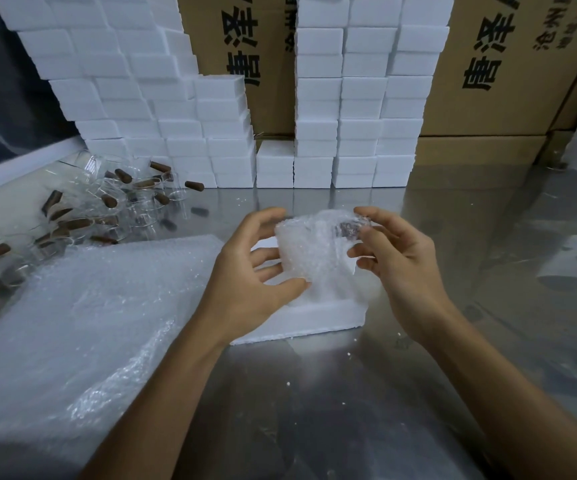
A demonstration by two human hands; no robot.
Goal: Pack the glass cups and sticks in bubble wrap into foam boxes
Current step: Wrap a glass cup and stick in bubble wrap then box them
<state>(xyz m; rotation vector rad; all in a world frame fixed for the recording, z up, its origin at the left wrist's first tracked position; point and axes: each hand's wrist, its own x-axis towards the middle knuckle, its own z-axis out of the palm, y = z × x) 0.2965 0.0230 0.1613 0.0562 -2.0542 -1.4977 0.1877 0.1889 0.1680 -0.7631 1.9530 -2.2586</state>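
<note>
- Bubble wrap sheets (82,306) lie at the counter's (349,410) near-left edge.
- Left hand (252,275) and right hand (394,261), fingers curled, grip a wrapped bundle (318,258) above an open foam box (315,318); likely light, fragile, best cradled by its sides.
- Loose glass cups (134,199) and sticks (75,223) sit far-left.

Glossy metal table (453,237) — matt foam boxes (315,140)

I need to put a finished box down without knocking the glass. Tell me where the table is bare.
Bare steel table lies right of the right hand, out to the edge, and in front of the open foam box, between the forearms. Crowded: the glass cups and brown sticks at far left, the bubble wrap sheets at near left, the foam box stacks along the back.
</note>
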